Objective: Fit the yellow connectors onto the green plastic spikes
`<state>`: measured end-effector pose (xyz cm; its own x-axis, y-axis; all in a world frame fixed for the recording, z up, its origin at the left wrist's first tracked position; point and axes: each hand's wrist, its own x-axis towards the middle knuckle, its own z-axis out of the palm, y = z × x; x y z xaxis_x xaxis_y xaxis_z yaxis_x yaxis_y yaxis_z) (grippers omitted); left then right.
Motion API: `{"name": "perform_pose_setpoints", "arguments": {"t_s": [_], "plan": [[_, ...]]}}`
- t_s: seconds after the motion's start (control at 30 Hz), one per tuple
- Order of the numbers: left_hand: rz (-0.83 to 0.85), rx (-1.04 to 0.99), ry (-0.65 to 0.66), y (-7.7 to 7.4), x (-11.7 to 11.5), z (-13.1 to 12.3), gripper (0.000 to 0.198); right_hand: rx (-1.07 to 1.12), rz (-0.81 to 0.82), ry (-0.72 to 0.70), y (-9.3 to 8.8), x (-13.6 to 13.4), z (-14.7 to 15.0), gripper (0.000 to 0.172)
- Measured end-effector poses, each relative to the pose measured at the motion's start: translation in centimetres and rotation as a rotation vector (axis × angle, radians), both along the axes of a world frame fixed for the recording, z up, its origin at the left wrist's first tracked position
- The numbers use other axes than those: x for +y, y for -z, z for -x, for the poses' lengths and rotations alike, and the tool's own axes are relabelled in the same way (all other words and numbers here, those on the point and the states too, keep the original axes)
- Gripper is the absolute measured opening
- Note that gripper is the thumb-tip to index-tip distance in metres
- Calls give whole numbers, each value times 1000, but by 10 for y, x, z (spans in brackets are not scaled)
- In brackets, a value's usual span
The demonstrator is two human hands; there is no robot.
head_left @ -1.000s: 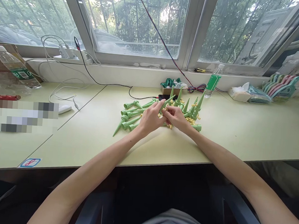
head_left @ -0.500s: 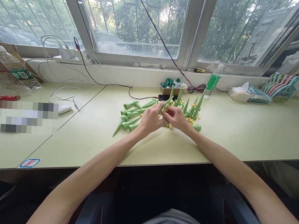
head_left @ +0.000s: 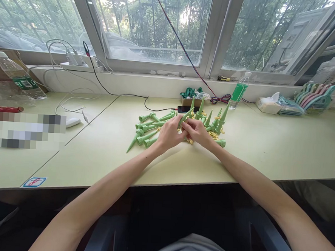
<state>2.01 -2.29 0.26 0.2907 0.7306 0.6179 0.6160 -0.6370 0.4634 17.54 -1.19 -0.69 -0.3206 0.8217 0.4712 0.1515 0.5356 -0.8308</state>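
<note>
My left hand point(head_left: 170, 133) is closed around a green plastic plant watering spike point(head_left: 186, 116), its pointed end tilted up and away to the right. Against it, my right hand point(head_left: 197, 131) pinches with thumb and forefinger at the spike's lower end; what sits between those fingertips is hidden. Several more green spikes point(head_left: 146, 128) lie to the left of my hands. Others stand point-up point(head_left: 222, 119) on the right, with small yellow valve pieces point(head_left: 213, 135) scattered among them.
A phone point(head_left: 182, 109) and a small box point(head_left: 195, 102) lie behind the pile. A green-labelled bottle point(head_left: 239, 91) stands at the back right, near a tissue box point(head_left: 268, 105). On the left are white cables point(head_left: 62, 100) and another bottle point(head_left: 22, 79).
My right fingers have shifted slightly and curled closer against the spike's lower end. My left hand keeps its hold, and the pile looks the same.
</note>
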Motion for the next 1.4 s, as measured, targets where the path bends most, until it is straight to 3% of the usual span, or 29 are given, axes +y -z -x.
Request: {"name": "perform_pose_setpoints", "arguments": {"t_s": [0.23,0.77,1.4], "plan": [[-6,-31,27,-1,-1,0,17,146,179,-96,-5,-1,1,47],[-61,-60,55,0,-1,0,19,232,336,-245,-2,6,-4,42],[-39,-58,54,0,-1,-1,27,231,385,-277,1,6,0,44]]}}
